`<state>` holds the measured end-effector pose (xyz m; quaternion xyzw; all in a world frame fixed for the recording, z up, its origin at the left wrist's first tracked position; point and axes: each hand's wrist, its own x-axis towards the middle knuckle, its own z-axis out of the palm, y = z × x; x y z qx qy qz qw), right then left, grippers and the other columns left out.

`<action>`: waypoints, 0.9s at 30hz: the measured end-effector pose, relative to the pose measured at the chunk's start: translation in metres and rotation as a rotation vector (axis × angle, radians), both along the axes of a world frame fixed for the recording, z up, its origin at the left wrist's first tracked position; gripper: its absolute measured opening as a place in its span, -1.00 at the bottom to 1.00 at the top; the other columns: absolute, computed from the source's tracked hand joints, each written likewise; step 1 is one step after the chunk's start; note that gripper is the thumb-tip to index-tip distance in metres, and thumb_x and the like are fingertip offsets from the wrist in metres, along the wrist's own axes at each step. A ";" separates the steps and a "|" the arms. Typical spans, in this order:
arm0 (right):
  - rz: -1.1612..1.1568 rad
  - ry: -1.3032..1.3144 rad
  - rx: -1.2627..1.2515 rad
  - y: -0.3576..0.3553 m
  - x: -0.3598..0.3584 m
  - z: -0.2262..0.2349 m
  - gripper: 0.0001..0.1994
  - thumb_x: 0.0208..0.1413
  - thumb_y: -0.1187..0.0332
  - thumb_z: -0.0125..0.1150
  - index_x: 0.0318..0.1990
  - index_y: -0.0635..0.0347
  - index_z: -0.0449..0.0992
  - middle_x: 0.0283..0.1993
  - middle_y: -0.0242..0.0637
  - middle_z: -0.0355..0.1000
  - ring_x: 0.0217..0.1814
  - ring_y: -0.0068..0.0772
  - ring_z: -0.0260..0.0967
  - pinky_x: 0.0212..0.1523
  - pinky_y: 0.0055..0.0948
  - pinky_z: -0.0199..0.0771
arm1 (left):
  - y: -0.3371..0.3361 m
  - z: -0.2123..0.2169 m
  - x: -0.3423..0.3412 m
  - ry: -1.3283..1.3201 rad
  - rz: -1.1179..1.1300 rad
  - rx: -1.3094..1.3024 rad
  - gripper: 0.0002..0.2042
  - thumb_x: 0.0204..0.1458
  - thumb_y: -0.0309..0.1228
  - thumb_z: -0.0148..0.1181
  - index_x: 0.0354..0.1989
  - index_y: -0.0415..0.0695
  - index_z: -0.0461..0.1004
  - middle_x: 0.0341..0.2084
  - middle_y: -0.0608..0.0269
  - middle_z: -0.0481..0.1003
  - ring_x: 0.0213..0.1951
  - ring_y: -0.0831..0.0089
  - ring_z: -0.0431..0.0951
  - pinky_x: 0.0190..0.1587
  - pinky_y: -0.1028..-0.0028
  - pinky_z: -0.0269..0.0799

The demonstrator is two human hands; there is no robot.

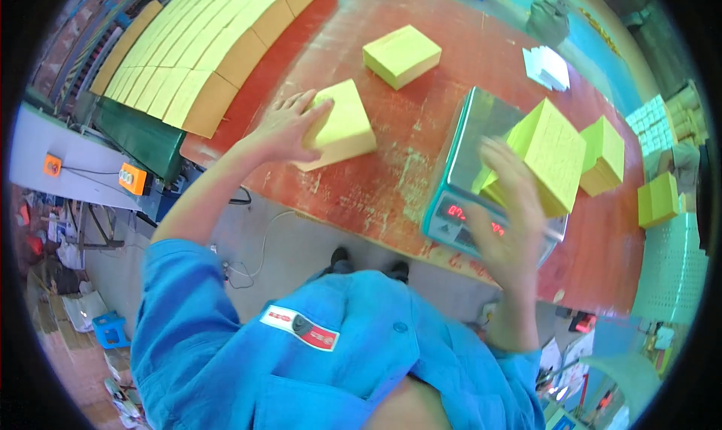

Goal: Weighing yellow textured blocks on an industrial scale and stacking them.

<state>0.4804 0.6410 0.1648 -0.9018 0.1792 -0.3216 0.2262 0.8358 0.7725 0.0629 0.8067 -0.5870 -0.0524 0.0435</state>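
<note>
My left hand [284, 129] is beside a yellow block-shaped box [346, 123] on the red table. Its fingers are spread and touch the box's left side. Slightly smeared by motion, my right hand [513, 216] is held over the front of a teal digital scale [445, 197], fingers apart. On the scale's metal plate sits a large yellow box [555, 155], tilted in view, close to those fingers. Whether they touch it I cannot tell. The lit red display is partly hidden by my right hand. Another yellow box [402, 54] lies farther back.
Rows of yellow boxes [188, 62] are stacked at the far left of the red table [361, 186]. Right of the scale stands another yellow box [603, 155], with one more [658, 199] beyond. White cards [547, 68] lie near the far edge. A cable [259, 249] runs over the floor.
</note>
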 end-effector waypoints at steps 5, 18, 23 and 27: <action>0.138 0.016 0.173 0.012 0.132 -0.094 -0.39 0.01 0.19 0.31 0.19 0.28 0.32 0.23 0.05 0.29 0.28 0.07 0.23 0.26 -0.14 0.24 | 0.074 0.013 -0.017 -0.031 -0.308 -0.192 -0.10 -0.31 -0.35 0.40 0.34 -0.10 0.12 0.34 -0.15 0.05 0.36 -0.14 0.02 0.36 0.07 -0.04; -0.041 0.185 0.578 0.148 0.137 -0.153 -0.27 0.08 0.01 0.19 0.25 0.36 0.16 0.15 0.14 0.32 0.19 0.10 0.29 0.14 -0.08 0.32 | 0.185 -0.094 -0.085 2.098 0.612 -0.717 -0.35 0.26 0.11 -0.21 0.40 -0.05 0.00 0.34 0.12 0.13 0.33 0.25 0.16 0.32 0.20 0.08; -0.001 0.137 0.734 0.163 0.106 -0.144 -0.26 0.11 0.07 0.21 0.30 0.39 0.10 0.19 0.11 0.28 0.24 0.01 0.27 0.23 -0.18 0.27 | 0.170 -0.059 -0.100 1.726 0.538 -0.678 -0.35 0.07 -0.37 0.07 0.36 -0.12 -0.01 0.22 0.02 0.22 0.27 0.12 0.24 0.27 0.19 0.21; -0.049 -0.078 1.030 0.126 0.042 -0.121 -0.33 0.23 0.05 0.09 0.32 0.35 0.11 0.23 -0.06 0.27 0.29 -0.25 0.22 0.25 -0.27 0.24 | 0.147 -0.006 -0.106 1.931 0.506 -0.606 -0.40 0.12 -0.30 0.04 0.34 -0.15 0.06 0.21 0.02 0.26 0.21 0.17 0.35 0.16 0.19 0.37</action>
